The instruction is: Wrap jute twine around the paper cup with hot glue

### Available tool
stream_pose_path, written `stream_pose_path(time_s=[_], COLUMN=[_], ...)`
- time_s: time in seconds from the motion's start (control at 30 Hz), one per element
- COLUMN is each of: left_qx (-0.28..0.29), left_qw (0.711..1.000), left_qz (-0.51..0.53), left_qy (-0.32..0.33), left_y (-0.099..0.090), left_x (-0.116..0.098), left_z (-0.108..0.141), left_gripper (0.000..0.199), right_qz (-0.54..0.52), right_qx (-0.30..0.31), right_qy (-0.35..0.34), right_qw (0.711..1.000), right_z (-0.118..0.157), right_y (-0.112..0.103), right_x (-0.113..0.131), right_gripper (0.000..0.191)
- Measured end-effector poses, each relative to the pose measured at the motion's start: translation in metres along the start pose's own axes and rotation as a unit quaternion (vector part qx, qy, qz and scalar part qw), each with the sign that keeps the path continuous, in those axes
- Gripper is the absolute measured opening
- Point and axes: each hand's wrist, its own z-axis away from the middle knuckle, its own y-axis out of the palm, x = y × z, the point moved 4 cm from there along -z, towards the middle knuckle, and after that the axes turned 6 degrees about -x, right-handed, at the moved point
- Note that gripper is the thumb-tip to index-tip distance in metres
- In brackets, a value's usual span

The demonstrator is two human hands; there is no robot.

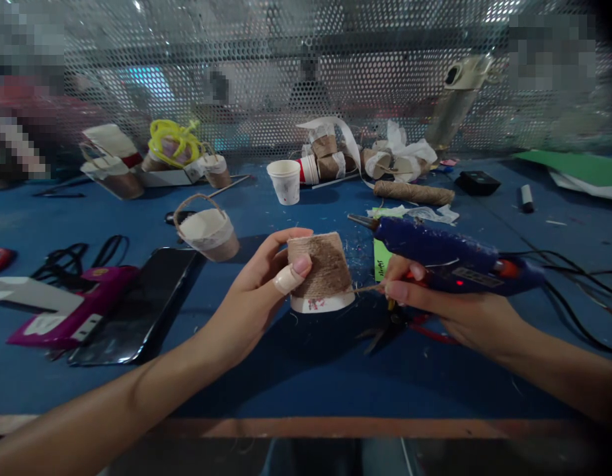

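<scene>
My left hand (273, 274), with a bandage around its thumb, grips a paper cup (320, 268) wrapped in brown twine. A white band with small marks shows at the cup's lower rim. From that rim a loose strand of twine (368, 289) runs to the fingers of my right hand (415, 287). The same hand holds a dark blue glue gun (435, 248), its metal nozzle pointing left above the cup and a red light lit on its side. Under my right hand lie scissors (385, 334) with red handles, partly hidden.
A small twine-handled basket (209, 233) stands to the left, near a phone (140, 304) and a purple device (78, 311). Behind are a white paper cup (285, 183), a twine roll (414, 192) and several wrapped cups. Cables (578, 317) trail at right. A perforated metal screen (266, 86) closes the back.
</scene>
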Motion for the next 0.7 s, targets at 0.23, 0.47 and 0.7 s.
stream_pose_path(time_s=[0.23,0.47,0.7], left_qx=[0.023,0.035,0.072], left_qw=[1.000,0.999,0.997], left_qz=[0.001,0.004,0.005], left_qy=[0.007,0.005,0.034], left_y=[0.0022,0.0019,0.0018], left_x=[-0.0008,0.0012,0.0027], left_z=[0.0017,0.0019,0.0023], left_gripper=[0.026,0.025,0.022], right_qz=[-0.008,-0.005,-0.010], right_qx=[-0.020,-0.020,-0.035], right_qy=[-0.008,0.018,0.027], right_qw=[1.000,1.000,0.999], right_z=[-0.0026,-0.0042,-0.0043], right_y=[-0.0005,0.0021,0.0025], right_x=[-0.0060,-0.0064,-0.0035], right_gripper=[0.012,0.018,0.020])
